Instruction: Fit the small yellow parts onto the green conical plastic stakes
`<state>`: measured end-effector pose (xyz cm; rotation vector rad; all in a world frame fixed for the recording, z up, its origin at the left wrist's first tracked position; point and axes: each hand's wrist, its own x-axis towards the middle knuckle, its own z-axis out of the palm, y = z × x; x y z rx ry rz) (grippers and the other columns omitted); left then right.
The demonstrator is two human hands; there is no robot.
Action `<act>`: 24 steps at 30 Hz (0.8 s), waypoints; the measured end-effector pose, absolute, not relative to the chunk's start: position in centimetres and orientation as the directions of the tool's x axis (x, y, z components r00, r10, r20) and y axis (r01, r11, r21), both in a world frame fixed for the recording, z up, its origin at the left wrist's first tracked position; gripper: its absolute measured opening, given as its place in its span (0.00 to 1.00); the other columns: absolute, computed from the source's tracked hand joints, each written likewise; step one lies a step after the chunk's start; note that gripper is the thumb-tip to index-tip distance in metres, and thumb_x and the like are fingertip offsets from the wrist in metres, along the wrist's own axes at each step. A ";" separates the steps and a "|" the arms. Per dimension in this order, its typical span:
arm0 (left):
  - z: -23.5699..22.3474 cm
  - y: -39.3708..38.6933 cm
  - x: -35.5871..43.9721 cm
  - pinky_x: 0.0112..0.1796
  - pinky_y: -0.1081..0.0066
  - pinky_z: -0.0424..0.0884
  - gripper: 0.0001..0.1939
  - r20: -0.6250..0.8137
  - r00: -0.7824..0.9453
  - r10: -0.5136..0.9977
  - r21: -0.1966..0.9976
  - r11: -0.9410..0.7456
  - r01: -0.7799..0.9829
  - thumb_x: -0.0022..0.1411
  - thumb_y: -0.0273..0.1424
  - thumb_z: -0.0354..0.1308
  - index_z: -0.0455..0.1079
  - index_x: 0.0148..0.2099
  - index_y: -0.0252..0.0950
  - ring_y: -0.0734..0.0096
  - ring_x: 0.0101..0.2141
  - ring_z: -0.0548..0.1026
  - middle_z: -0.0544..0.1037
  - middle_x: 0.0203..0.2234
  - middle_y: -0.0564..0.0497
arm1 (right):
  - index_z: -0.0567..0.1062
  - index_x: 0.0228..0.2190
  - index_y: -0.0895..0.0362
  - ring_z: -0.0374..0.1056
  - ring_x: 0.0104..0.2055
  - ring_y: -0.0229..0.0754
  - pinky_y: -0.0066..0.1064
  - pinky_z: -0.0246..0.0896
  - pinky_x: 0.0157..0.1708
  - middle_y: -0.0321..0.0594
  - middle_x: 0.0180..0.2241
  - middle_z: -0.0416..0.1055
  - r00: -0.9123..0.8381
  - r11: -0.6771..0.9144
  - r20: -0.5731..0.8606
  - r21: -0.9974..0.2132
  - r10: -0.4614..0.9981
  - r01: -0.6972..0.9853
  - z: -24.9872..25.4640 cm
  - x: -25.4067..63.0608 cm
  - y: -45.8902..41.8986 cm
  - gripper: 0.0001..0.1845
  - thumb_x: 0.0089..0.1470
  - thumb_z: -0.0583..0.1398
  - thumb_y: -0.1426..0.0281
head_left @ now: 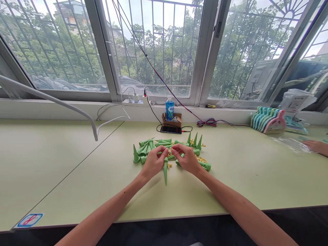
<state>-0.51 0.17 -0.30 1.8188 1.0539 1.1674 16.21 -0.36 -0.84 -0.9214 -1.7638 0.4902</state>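
Observation:
My left hand (154, 161) is closed on a green plastic spike (165, 175), whose pointed end hangs down toward the table's front edge. Close beside it, my right hand (187, 160) is pinched, its fingertips almost meeting those of my left hand. What the right fingers hold, if anything, is too small to make out. Behind and around both hands lies a pile of green spikes (147, 147), some lying flat and some standing point up, such as the upright spike (200, 141) at the right. Small yellow plastic pieces (202, 159) lie among them.
Behind the pile are a phone (171, 130) with a cable, a cardboard box (176, 123) and a blue bottle (169, 110). Coiled wire (208, 122) and a row of clothes hangers (268, 119) sit farther right. Another person's hand (317, 146) rests at the right edge.

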 end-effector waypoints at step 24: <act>-0.1 0.0 -0.8 0.22 0.73 0.57 0.15 0.470 0.183 0.863 0.723 -0.496 0.481 0.67 0.40 0.50 0.66 0.31 0.37 0.76 0.19 0.63 0.70 0.23 0.55 | 0.74 0.32 0.56 0.68 0.28 0.39 0.29 0.64 0.29 0.38 0.27 0.74 -0.119 0.593 0.591 -0.734 0.798 0.332 -1.2 16.3 0.2 0.12 0.62 0.56 0.63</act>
